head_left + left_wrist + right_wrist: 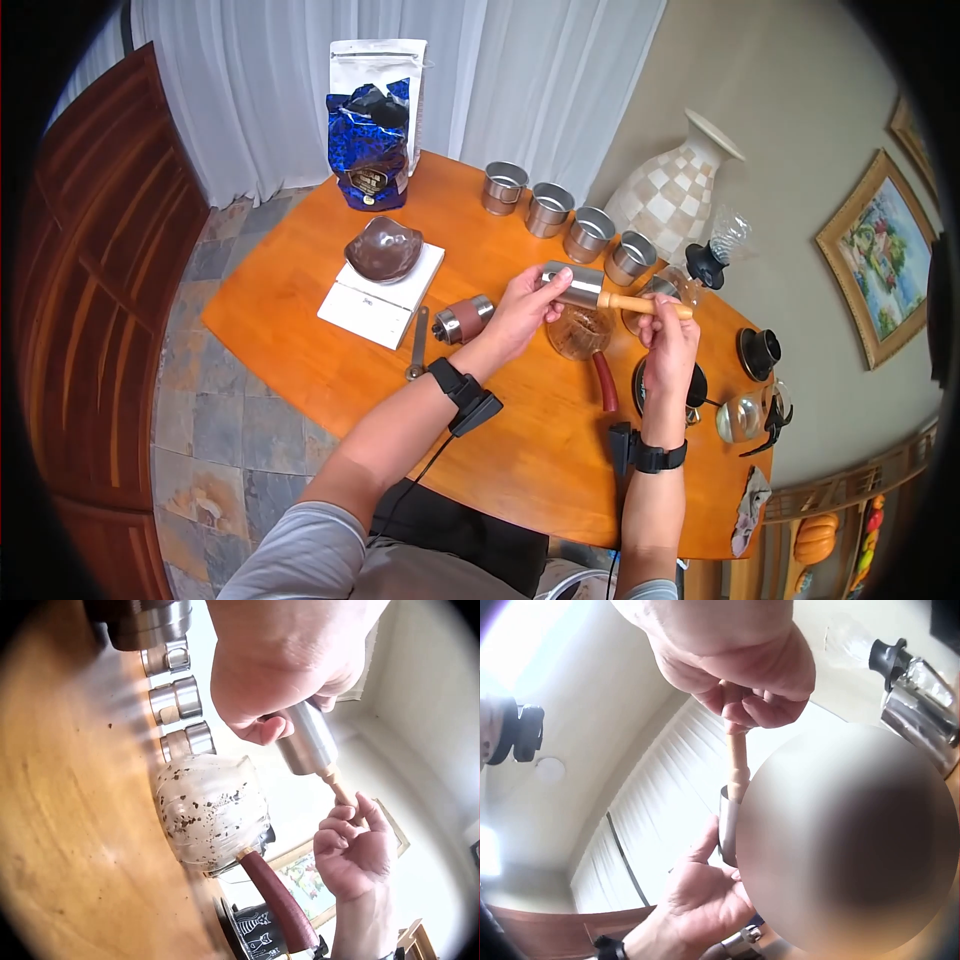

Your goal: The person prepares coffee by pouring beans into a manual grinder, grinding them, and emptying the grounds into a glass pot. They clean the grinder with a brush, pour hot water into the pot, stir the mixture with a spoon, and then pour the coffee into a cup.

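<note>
My left hand grips a steel cylinder, which lies tilted on its side in the air above the table. A wooden handle reaches into the cylinder's mouth, and my right hand pinches its far end. In the left wrist view the cylinder and the fingers of my right hand on the handle show plainly. Below them stands a glass pot with dark specks and a dark red handle. Whatever is inside the cylinder is hidden.
Several steel cups stand in a row at the back. To the left are a brown bowl on a white scale, a blue bag, a brown-banded steel cylinder and a spoon. A glass carafe stands right.
</note>
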Demonstrator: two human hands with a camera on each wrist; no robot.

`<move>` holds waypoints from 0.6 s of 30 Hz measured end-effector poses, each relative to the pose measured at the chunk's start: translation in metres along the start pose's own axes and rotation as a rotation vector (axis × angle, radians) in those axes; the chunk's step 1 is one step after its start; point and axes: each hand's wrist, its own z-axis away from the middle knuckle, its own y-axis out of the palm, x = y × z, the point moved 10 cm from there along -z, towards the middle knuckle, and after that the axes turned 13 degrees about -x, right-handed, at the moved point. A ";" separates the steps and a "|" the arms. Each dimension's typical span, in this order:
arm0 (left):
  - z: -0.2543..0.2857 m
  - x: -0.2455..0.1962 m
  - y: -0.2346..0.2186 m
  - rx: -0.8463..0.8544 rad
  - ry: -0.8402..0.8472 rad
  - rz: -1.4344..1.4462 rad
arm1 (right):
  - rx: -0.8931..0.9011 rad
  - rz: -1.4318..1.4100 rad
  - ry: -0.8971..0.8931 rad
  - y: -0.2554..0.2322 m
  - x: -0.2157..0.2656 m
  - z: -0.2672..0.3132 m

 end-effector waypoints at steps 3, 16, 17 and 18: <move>0.000 -0.003 0.000 0.012 0.012 0.042 | -0.022 -0.133 0.056 0.005 0.001 0.004; 0.000 -0.018 -0.001 0.015 0.059 -0.016 | -0.048 -0.235 0.117 0.003 0.001 0.002; 0.000 -0.020 -0.002 0.011 0.063 -0.009 | -0.009 -0.246 0.125 0.005 -0.002 0.001; 0.000 -0.019 -0.002 0.026 0.057 0.014 | -0.004 -0.237 0.126 0.007 -0.005 0.001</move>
